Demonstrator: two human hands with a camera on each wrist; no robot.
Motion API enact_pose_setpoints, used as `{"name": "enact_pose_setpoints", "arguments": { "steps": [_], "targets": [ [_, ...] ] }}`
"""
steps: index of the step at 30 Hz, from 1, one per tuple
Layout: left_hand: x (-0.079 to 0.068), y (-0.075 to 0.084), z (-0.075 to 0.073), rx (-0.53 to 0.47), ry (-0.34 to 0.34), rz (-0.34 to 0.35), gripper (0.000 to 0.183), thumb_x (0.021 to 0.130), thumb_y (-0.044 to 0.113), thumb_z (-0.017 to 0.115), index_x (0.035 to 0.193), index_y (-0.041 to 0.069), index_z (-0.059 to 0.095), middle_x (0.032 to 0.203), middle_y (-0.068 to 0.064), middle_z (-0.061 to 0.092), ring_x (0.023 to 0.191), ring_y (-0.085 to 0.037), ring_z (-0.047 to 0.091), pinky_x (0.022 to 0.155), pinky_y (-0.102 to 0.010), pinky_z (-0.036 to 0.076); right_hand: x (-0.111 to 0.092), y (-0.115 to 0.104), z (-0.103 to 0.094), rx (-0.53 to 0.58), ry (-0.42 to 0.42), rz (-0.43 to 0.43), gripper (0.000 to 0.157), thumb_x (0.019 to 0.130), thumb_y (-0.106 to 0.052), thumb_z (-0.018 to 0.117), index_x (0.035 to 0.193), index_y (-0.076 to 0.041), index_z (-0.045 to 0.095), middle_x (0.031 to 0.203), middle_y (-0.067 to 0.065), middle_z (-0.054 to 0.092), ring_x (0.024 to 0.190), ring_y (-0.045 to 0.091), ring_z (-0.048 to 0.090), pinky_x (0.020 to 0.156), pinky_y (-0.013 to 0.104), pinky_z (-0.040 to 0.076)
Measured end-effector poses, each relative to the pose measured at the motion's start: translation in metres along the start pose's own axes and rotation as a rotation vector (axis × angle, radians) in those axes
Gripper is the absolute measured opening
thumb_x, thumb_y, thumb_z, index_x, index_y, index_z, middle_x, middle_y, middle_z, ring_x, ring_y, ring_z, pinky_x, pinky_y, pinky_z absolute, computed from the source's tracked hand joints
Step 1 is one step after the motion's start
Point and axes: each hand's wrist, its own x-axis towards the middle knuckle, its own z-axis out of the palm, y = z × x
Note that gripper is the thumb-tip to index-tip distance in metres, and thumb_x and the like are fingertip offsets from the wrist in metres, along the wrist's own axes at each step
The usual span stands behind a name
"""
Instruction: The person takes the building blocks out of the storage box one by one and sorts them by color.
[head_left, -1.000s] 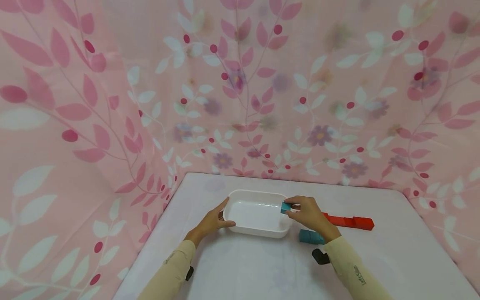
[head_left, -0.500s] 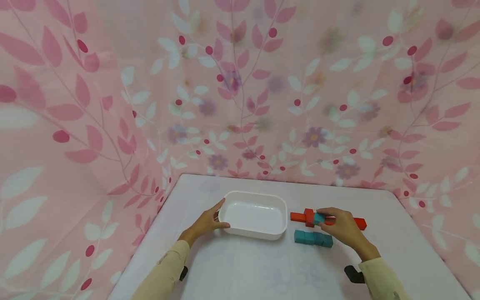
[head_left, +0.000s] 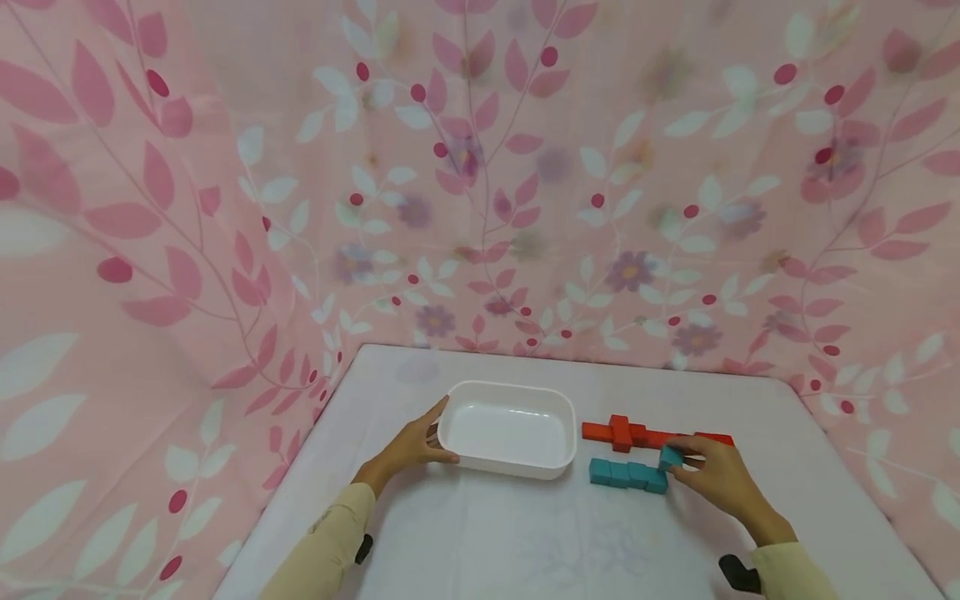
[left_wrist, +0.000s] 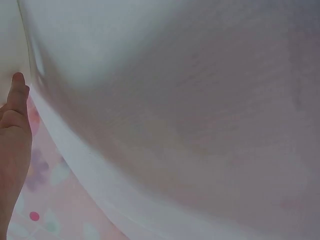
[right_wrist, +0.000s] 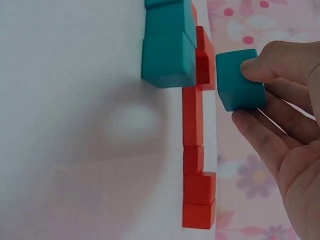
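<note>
My left hand (head_left: 408, 443) rests against the left end of a white rectangular dish (head_left: 510, 468), thumb at the near side and fingers at the far side. Its straight digits also show by the dish wall (left_wrist: 12, 40) in the left wrist view. Between thumb and fingers, my right hand (head_left: 716, 472) pinches a teal cube (head_left: 671, 457), held up just past the right end of a row of several teal cubes (head_left: 628, 473). The right wrist view shows the held cube (right_wrist: 240, 82) apart from the row's end cube (right_wrist: 167, 62).
Behind the teal row runs a line of red blocks (head_left: 656, 439) of differing sizes, its right part overlapped by my right hand. A white cloth covers the table (head_left: 495, 533). Pink floral curtains (head_left: 510, 208) stand behind it and at the sides.
My right hand has carried the teal cube rightward from over the dish, past the red blocks, to the right end of the teal row. My left hand has stayed on the dish.
</note>
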Motion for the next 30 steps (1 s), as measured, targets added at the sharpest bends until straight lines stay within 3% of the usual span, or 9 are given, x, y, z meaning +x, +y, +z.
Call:
{"name": "enact_pose_setpoints", "arguments": {
  "steps": [9, 17, 30],
  "targets": [
    [-0.004, 0.006, 0.003, -0.024, 0.023, -0.011, 0.118, 0.068, 0.027, 0.090, 0.158, 0.014, 0.015, 0.157, -0.014, 0.028, 0.134, -0.030, 0.044, 0.101, -0.033, 0.044, -0.007, 0.016, 0.002, 0.027, -0.066, 0.069, 0.037, 0.081, -0.006, 0.078, 0.115, 0.001, 0.068, 0.110, 0.013, 0.068, 0.096, 0.031, 0.068, 0.078, 0.038, 0.058],
    [-0.003, 0.005, 0.005, -0.004, 0.019, -0.014, 0.119, 0.068, 0.030, 0.089, 0.158, 0.014, 0.013, 0.158, -0.015, 0.025, 0.133, -0.030, 0.044, 0.102, -0.034, 0.043, -0.011, 0.021, 0.002, -0.008, -0.067, 0.105, 0.033, 0.080, -0.002, 0.075, 0.112, 0.001, 0.070, 0.109, 0.015, 0.068, 0.096, 0.031, 0.066, 0.077, 0.042, 0.058],
    [-0.005, 0.003, 0.007, 0.013, 0.025, -0.028, 0.118, 0.068, 0.032, 0.089, 0.158, 0.017, 0.014, 0.159, -0.012, 0.025, 0.134, -0.028, 0.044, 0.105, -0.037, 0.040, -0.014, 0.026, 0.018, 0.021, -0.130, 0.196, 0.036, 0.076, 0.000, 0.076, 0.112, -0.003, 0.070, 0.110, 0.010, 0.068, 0.100, 0.030, 0.063, 0.084, 0.047, 0.056]
  ]
}}
